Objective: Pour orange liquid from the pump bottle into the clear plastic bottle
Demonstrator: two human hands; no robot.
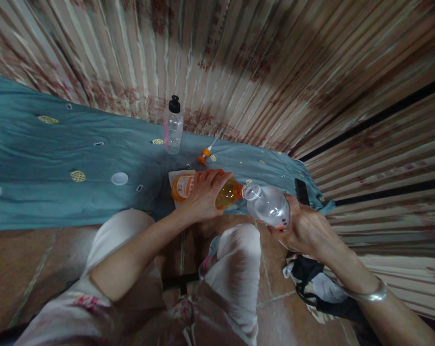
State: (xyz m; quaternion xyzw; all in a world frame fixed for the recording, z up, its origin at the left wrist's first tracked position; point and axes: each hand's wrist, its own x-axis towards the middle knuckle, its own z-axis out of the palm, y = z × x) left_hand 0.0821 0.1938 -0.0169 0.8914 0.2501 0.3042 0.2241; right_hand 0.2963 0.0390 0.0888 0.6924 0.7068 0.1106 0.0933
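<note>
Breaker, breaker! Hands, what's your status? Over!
Left hand gripping tipped orange bottle. Right hand holding clear bottle. Bottle mouths close together, nothing seen blocking. Over.

left hand (207,192): curled, back up | right hand (304,223): curled | forearms (145,247): angled inward

Nothing legible: the label (184,185) on the orange bottle (228,193) (partly behind the fingers (220,181)) is blurred.

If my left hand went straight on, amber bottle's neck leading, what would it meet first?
The clear bottle in the right hand, likely at its mouth. The amber bottle in the left hand points right at it; whether they touch is unclear.
</note>
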